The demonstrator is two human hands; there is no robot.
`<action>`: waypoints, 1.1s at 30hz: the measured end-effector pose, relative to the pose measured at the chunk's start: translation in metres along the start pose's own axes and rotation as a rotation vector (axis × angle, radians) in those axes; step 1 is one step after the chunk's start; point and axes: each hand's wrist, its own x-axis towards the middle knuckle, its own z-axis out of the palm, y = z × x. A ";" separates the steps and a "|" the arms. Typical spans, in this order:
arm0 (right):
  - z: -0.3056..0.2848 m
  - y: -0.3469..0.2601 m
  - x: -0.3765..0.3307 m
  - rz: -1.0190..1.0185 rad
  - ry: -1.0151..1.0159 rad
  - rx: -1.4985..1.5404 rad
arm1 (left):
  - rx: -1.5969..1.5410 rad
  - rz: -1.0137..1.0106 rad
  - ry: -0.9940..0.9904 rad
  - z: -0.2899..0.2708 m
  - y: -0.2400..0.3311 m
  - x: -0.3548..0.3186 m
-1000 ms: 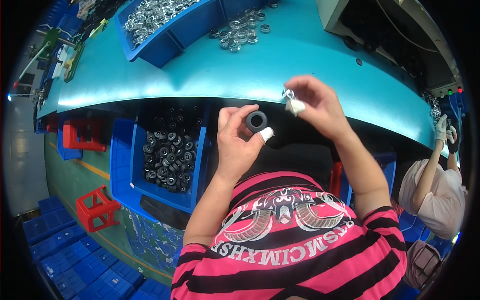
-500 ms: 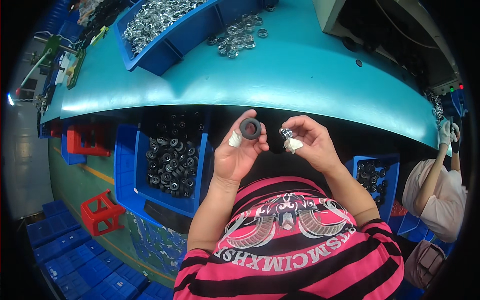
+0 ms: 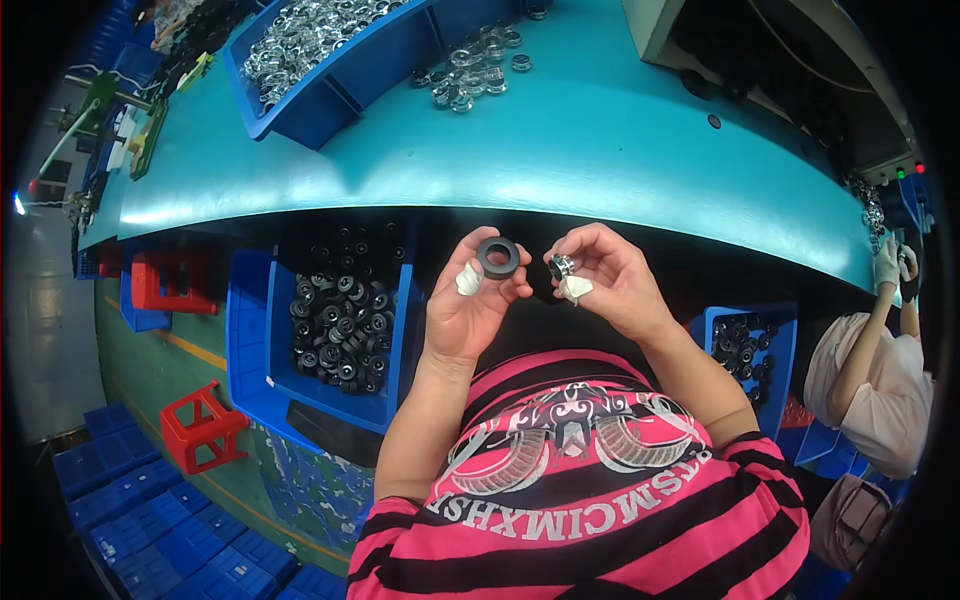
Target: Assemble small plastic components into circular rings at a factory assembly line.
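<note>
My left hand (image 3: 466,305) holds a black ring (image 3: 498,244) by its edge, with the round opening turned up toward me. White wrapping covers part of its thumb. Across a small gap, my right hand (image 3: 612,285) pinches a small shiny clear-and-black round piece (image 3: 561,266) between thumb and fingers. White wrapping (image 3: 575,285) shows on that thumb too. The ring and the shiny piece are apart. Both hands are just before the near edge of the teal table (image 3: 450,170).
A blue bin (image 3: 300,128) full of clear round pieces stands on the table beside a loose pile of them (image 3: 468,72). Below left, a blue crate (image 3: 400,345) holds black round parts; another crate (image 3: 785,350) is at right. A gloved co-worker (image 3: 870,390) sits far right. Red stools (image 3: 200,425) stand left.
My right hand has moved slightly left, bringing the shiny piece a little nearer the ring. The ring has tilted somewhat and shifted slightly up and left.
</note>
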 end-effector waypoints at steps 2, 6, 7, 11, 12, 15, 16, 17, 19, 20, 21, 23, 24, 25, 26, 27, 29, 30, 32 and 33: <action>0.001 -0.001 -0.001 0.004 0.000 0.002 | 0.033 0.016 0.004 0.004 0.000 0.000; 0.002 0.000 -0.001 -0.007 0.018 0.015 | 0.041 0.026 -0.022 0.006 0.001 0.001; 0.004 0.001 0.000 -0.015 0.027 0.027 | 0.046 0.025 -0.004 0.007 0.002 0.001; 0.002 0.004 0.001 -0.015 0.002 0.027 | 0.120 0.036 0.098 0.004 0.001 -0.003; 0.002 0.005 0.001 -0.017 0.008 0.044 | 0.151 0.043 0.131 0.001 0.000 -0.004; 0.004 0.008 0.002 -0.028 0.025 0.077 | 0.190 0.049 0.158 -0.006 -0.005 -0.004; 0.004 0.010 0.002 -0.033 0.033 0.078 | 0.144 0.036 0.184 -0.002 -0.007 -0.004; 0.004 0.011 0.002 -0.039 0.042 0.079 | 0.122 0.021 0.198 0.000 -0.009 -0.003; 0.010 0.008 -0.001 -0.087 0.093 0.006 | 0.077 -0.008 0.225 0.002 -0.013 -0.003; 0.013 0.007 -0.002 -0.111 0.118 -0.031 | 0.045 -0.025 0.236 0.003 -0.015 -0.003; 0.013 0.008 -0.001 -0.167 0.125 -0.121 | 0.039 -0.017 0.231 0.004 -0.017 -0.003; 0.014 0.009 -0.001 -0.277 0.141 -0.305 | 0.024 -0.001 0.221 0.007 -0.021 -0.003; 0.015 0.007 0.000 -0.334 0.151 -0.403 | -0.003 0.000 0.206 0.003 -0.023 -0.004; 0.018 0.002 0.001 -0.391 0.161 -0.499 | 0.015 0.001 0.194 0.004 -0.023 -0.005; 0.019 0.000 0.002 -0.447 0.170 -0.596 | 0.032 0.003 0.183 0.005 -0.023 -0.005; 0.020 -0.001 0.002 -0.468 0.176 -0.630 | 0.050 0.004 0.172 0.007 -0.024 -0.005; 0.021 -0.003 0.003 -0.513 0.188 -0.699 | 0.135 0.014 0.198 0.015 -0.023 -0.003; 0.021 -0.003 0.003 -0.507 0.200 -0.723 | 0.177 0.019 0.210 0.019 -0.023 -0.002; 0.021 -0.004 0.003 -0.497 0.224 -0.770 | 0.216 0.012 0.254 0.024 -0.023 -0.003; 0.022 -0.005 0.003 -0.500 0.227 -0.800 | 0.235 0.009 0.276 0.025 -0.024 -0.004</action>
